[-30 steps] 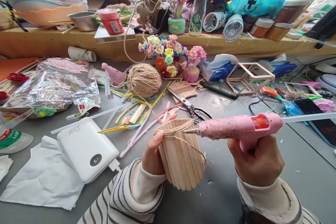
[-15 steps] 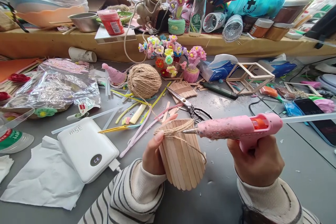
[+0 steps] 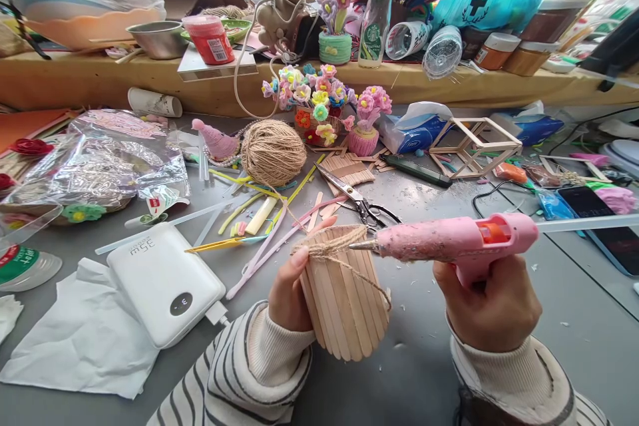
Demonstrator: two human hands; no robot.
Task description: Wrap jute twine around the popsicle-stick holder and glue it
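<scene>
Two things are held in the head view: a panel of pale wooden slats by the left hand, and a glue gun by the right hand. The panel is raised above the near middle of the worktop, tilted, with its rounded end turned down. Its left edge is gripped by the left hand, the thumb pressed on the twine laid across the upper part; the fingers behind are mostly hidden. A loose length of twine is hung down to the panel's right edge, and another is led back towards the ball. The right hand is closed around the glue gun's handle, and the nozzle is pointed left at the twine; whether contact is made cannot be told.

The panel is judged light and stiff, but weak at the seams, so it is best held by the edge, across several slats, without bending. The twine is judged soft, rough and easily shifted unless pinned. The glue gun is judged light but awkward, with the glue stick projecting behind; it is best taken by the handle, since the nozzle may be hot. Beyond the panel, scissors are laid with the blades spread; at left, a power bank is rested partly on a tissue.
</scene>
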